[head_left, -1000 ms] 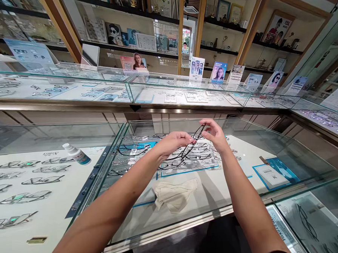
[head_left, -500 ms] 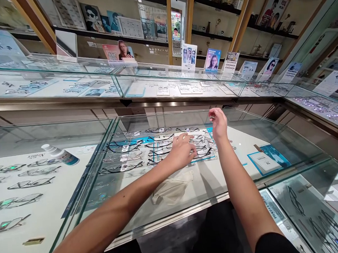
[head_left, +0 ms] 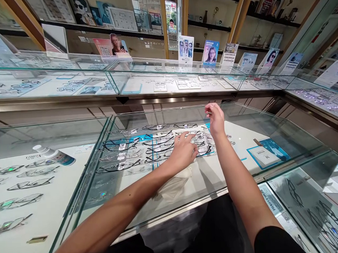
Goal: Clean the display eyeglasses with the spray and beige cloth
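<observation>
My left hand [head_left: 184,150] is spread low over rows of eyeglasses [head_left: 159,148] in the glass display case [head_left: 235,198]. Its fingers are apart, and the thumb is close to a dark-framed pair [head_left: 204,151]; whether they touch I cannot tell. My right hand [head_left: 216,118] is raised near the far side of the case, wrist bent and fingers loosely curled, with nothing visible in it. Below my left forearm lies a crumpled pale cloth [head_left: 175,187], partly covered by the arm. More black-framed glasses [head_left: 118,166] lie left of my left hand.
A white spray bottle [head_left: 55,155] lies tilted on the left case beside more glasses [head_left: 32,183]. A blue-edged card [head_left: 268,154] is at right. Behind, another glass counter [head_left: 156,99] carries upright advertising cards [head_left: 210,52]. More frames [head_left: 329,223] sit in the lower right case.
The view has shifted slightly. Both hands keep nearly the same poses over the case, and the glasses near them show no clear movement.
</observation>
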`<state>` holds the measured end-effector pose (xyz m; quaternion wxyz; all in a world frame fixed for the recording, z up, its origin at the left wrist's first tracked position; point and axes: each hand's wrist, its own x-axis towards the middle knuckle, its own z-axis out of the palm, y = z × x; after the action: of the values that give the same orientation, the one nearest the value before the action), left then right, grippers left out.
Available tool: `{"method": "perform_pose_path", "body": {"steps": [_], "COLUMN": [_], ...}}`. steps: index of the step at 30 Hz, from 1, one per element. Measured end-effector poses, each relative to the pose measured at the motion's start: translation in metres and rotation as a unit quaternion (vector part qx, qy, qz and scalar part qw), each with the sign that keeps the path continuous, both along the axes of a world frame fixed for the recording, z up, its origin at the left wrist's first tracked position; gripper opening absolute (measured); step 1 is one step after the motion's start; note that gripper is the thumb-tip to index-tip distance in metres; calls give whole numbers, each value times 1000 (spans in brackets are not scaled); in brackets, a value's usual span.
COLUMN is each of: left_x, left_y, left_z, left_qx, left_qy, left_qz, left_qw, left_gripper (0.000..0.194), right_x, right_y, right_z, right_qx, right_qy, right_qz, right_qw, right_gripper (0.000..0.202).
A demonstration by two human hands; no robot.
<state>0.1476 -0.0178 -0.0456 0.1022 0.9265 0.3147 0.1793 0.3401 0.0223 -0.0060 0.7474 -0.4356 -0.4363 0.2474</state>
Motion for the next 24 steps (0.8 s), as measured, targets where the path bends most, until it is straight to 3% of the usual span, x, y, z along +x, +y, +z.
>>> {"method": "perform_pose_path", "body": {"steps": [8, 24], "left_x": [-3, -6], "left_y": [8, 18], "left_z": [-3, -2], "left_qx": [25, -29], "left_qy": [34, 43], "left_qz": [16, -18], "left_qw": [999, 998], "left_gripper": [19, 20], "right_x": [-1, -1], "right_y": [-1, 0], "right_z": [0, 0], "right_qx": [1, -24], "right_qy": [10, -7], "right_qz": [12, 3], "right_qw": [1000, 1000], "right_gripper": [26, 32]}}
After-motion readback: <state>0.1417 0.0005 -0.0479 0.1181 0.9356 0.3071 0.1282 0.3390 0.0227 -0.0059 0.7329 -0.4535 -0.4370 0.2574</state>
